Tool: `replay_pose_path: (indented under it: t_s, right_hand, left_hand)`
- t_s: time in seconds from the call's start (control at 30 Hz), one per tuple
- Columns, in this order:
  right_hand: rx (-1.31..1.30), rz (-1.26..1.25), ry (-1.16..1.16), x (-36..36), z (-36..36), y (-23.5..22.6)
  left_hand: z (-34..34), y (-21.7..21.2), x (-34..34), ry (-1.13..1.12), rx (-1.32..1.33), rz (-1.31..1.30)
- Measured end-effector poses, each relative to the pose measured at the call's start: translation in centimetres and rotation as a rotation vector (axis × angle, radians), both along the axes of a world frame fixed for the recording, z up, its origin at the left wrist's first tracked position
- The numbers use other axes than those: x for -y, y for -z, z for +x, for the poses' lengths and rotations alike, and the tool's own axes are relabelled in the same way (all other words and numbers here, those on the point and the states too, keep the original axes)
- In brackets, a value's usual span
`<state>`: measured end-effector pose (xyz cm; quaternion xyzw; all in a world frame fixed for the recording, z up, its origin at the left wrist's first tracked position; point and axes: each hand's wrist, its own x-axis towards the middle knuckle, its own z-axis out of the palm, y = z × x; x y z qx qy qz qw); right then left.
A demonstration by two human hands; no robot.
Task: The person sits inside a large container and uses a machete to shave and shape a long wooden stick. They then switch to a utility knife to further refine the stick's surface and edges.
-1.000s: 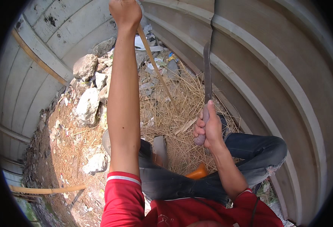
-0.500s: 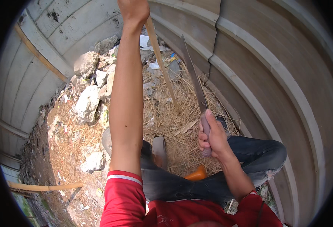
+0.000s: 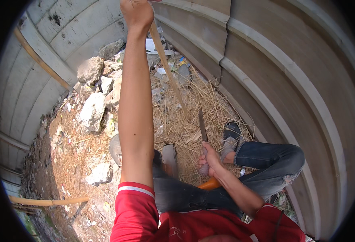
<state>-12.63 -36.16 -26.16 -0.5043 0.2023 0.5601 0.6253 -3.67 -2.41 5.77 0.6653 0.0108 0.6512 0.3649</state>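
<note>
My left hand (image 3: 138, 15) is raised at the top edge, closed around the upper end of a long, pale bamboo strip (image 3: 167, 68). The strip slants down, its lower end among the dry shavings (image 3: 193, 97) on the ground. Low in front of me, my right hand (image 3: 212, 159) grips the handle of a machete (image 3: 202, 126). Its dark blade points up and away, close to the strip's lower end but apart from it. Part of the left hand's fingers lies beyond the frame.
Pale rocks (image 3: 93, 111) lie left of my left arm. A ribbed metal wall (image 3: 274, 80) rises close on the right, a panelled wall (image 3: 80, 28) at the far left. An orange thing (image 3: 210, 184) shows partly beside my leg. Another wooden strip (image 3: 52, 200) juts in at lower left.
My right hand has come down and to the left with the machete, its tip now much lower. My left hand and the strip have shifted slightly left.
</note>
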Motion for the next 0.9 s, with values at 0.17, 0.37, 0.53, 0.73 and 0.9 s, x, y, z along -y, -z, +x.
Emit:
replay_pose_path:
  t_s: [0.17,0.37,0.53,0.73,0.9]
  right_hand:
    - [0.400,0.222,0.051,0.4,4.8,-7.7]
    - [0.960,0.913,0.355,-2.8,6.9,-17.9]
    - [0.522,0.463,-0.142,-4.8,0.3,-3.8]
    - [-0.011,-0.061,-0.068,1.8,0.5,9.3]
    - [0.190,0.066,-0.059,-0.3,3.6,8.0]
  left_hand:
    - [-2.2,0.0,-1.9,-0.010,-0.024,0.034]
    - [-2.3,0.2,-0.9,-0.007,-0.014,0.019]
    - [-1.2,-0.3,-0.1,0.002,-0.033,0.068]
    - [-3.7,0.8,-3.5,0.040,-0.004,0.011]
    - [-5.9,7.3,-2.8,-0.011,0.127,-0.045]
